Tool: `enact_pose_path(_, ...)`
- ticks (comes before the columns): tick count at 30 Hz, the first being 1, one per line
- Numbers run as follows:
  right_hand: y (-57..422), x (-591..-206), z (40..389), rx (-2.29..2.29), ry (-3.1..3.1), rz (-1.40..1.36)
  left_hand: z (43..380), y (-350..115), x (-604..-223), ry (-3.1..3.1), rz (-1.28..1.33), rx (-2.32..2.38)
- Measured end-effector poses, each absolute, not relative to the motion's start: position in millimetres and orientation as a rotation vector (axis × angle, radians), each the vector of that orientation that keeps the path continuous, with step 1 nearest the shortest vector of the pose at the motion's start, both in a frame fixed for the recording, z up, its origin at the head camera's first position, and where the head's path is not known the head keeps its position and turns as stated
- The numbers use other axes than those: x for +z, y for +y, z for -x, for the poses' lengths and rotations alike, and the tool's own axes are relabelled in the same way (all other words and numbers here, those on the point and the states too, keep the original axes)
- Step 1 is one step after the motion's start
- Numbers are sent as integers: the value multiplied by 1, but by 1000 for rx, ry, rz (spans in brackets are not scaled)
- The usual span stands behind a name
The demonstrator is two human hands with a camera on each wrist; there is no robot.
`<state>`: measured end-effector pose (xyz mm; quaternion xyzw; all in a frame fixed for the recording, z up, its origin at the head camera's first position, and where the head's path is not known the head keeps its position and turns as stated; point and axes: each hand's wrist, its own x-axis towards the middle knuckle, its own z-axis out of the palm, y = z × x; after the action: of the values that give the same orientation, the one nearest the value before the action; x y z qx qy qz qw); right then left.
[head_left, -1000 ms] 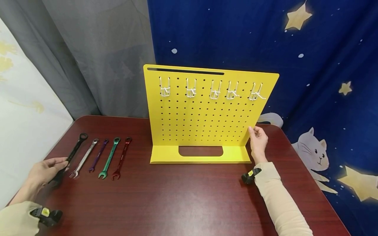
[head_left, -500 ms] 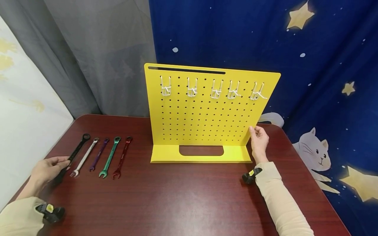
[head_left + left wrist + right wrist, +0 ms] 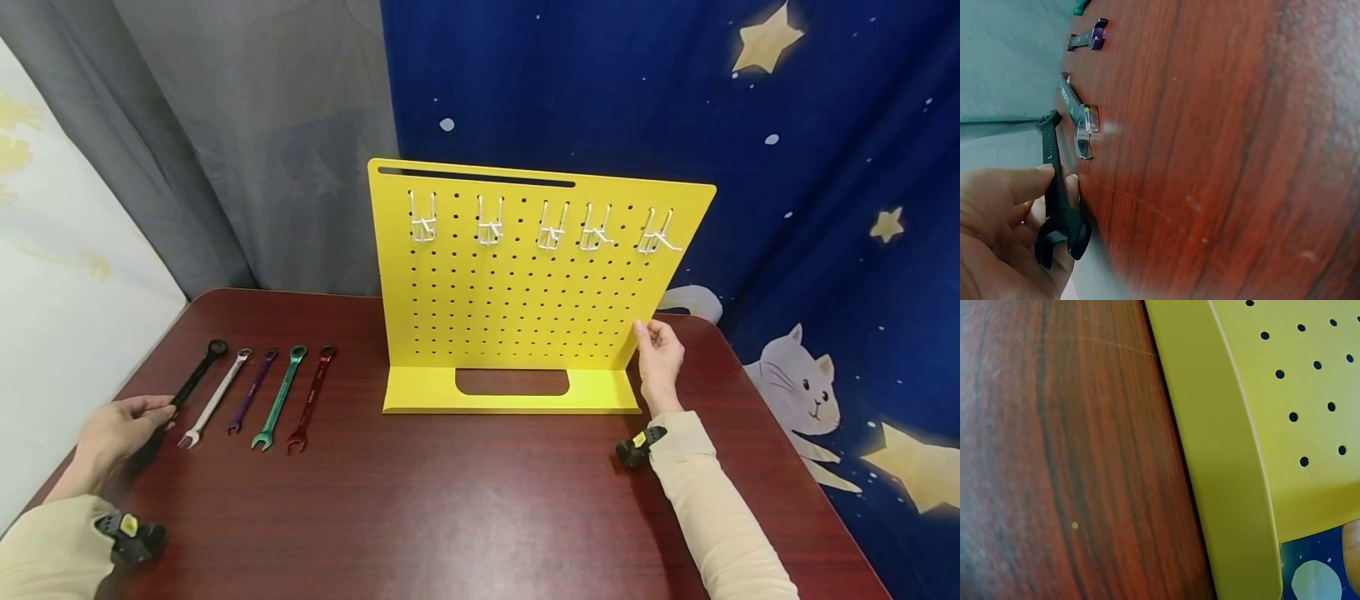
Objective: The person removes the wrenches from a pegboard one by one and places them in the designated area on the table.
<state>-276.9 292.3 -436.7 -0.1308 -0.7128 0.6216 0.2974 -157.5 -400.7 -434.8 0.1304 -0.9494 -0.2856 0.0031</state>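
Observation:
At the table's left side, my left hand (image 3: 120,433) pinches a black combination wrench (image 3: 197,377) between thumb and fingers. Its open end hangs below the thumb in the left wrist view, where the wrench (image 3: 1052,150) stands out from the table surface. Right of it lie a silver wrench (image 3: 216,402), a purple wrench (image 3: 253,390), a green wrench (image 3: 282,398) and a red wrench (image 3: 311,402), side by side. My right hand (image 3: 660,362) grips the right edge of a yellow pegboard (image 3: 422,388), thumb in front. In the right wrist view only a bit of this hand shows.
Several white wire hooks (image 3: 423,230) sit in a row near the pegboard's top, all bare. The board stands upright on the dark red wooden table (image 3: 480,500). Behind the table hang a grey curtain (image 3: 300,150) and a blue starry curtain (image 3: 562,83).
The left hand has shifted slightly right with its hold on the black wrench. The right hand keeps its grip on the pegboard, and the view has moved a little.

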Motion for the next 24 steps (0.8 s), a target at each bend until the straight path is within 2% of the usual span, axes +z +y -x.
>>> enact_pose_path(24,292,-440,279,1671,-1855,320,158,-396,-433,-2939,-399,-760)
